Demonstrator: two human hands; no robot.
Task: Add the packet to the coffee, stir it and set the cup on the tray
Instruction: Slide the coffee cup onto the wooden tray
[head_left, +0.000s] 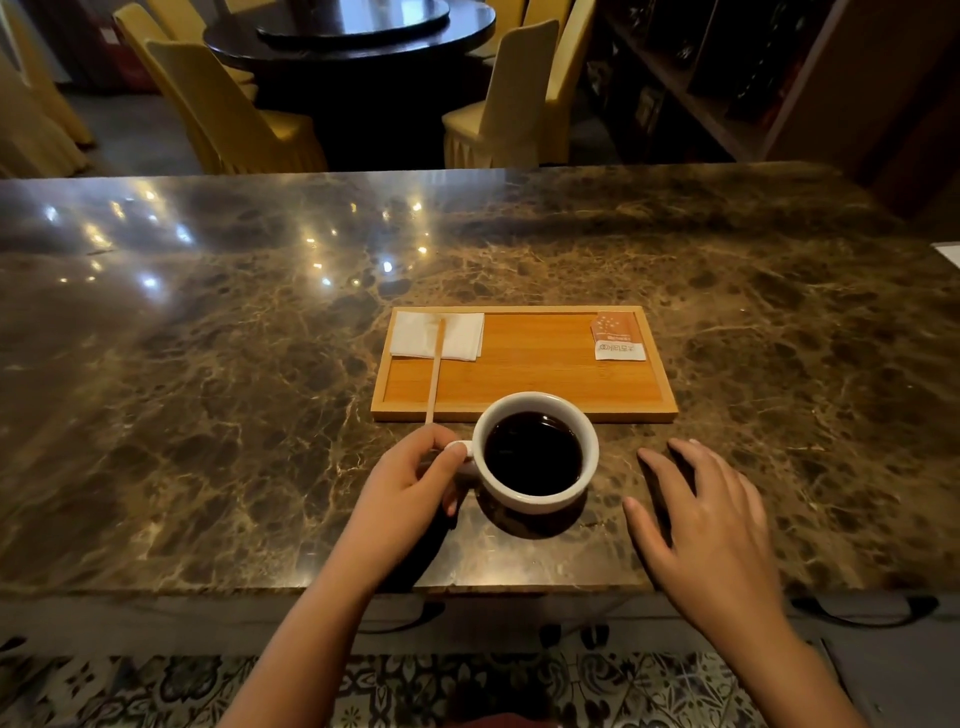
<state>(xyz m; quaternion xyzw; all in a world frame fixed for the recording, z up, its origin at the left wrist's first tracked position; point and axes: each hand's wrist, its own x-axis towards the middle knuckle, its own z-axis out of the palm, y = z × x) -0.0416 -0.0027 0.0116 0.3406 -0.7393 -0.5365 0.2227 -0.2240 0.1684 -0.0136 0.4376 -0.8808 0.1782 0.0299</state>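
A white cup (540, 496) full of black coffee stands on the marble counter, just in front of a wooden tray (524, 374). My left hand (410, 486) grips the cup's handle. To the cup's right, my right hand (711, 525) rests flat on the counter with fingers spread, holding nothing. An orange and white packet (618, 336) lies in the tray's far right corner. A wooden stir stick (435, 369) lies across a white napkin (437, 335) in the far left corner, its near end reaching over the tray's front rim.
The brown marble counter (208, 364) stretches wide on both sides; its near edge runs just under my forearms. A white sheet corner (948, 254) shows at the far right. Beyond the counter stand yellow-covered chairs (228, 114) and a dark round table (353, 36).
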